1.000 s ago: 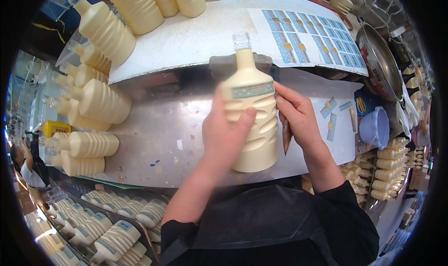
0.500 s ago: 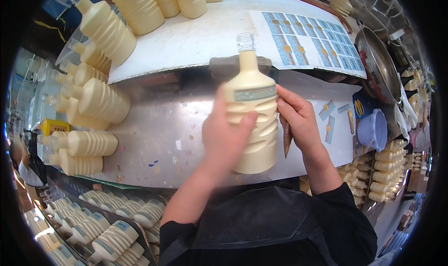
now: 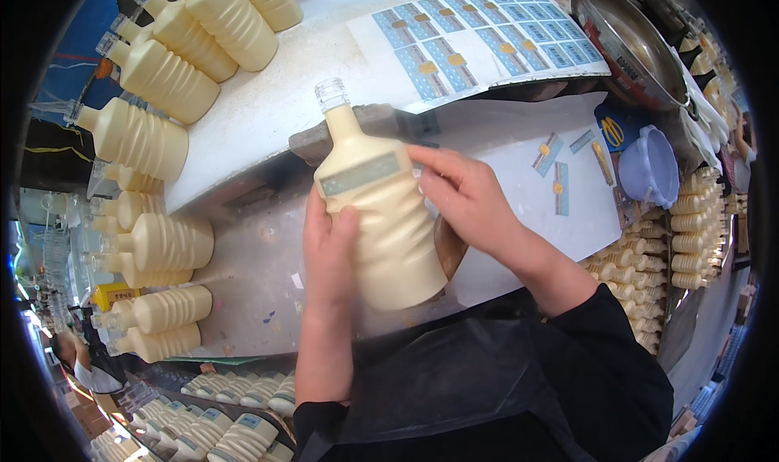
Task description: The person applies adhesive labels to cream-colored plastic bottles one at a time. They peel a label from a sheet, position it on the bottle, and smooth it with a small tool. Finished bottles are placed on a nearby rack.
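Note:
A cream plastic bottle [image 3: 389, 235] with wavy ridges and a clear threaded neck leans to the left in front of me. Across its shoulder lies a blue-grey label [image 3: 361, 175]. My left hand [image 3: 331, 247] grips the bottle's left side, thumb on the front. At the label's right end, the fingertips of my right hand [image 3: 462, 190] press against the bottle's edge. A brown flat piece [image 3: 449, 251], like a scraper, is tucked in my right hand and partly hidden. Behind the bottle's neck sits a grey-brown block [image 3: 373, 121].
Sheets of blue labels [image 3: 454, 44] lie on the raised white shelf [image 3: 268, 109]. Loose labels [image 3: 560, 188] rest on white paper at right, beside a lilac bucket [image 3: 649, 166] and a metal pan [image 3: 637, 44]. Unlabelled bottles [image 3: 170, 243] line the left; labelled bottles [image 3: 243, 438] fill the lower left.
The view has turned, so the bottle now appears tilted and further left. My left hand, blurred before, has settled on the bottle's left side; my right hand stays at the label's right end.

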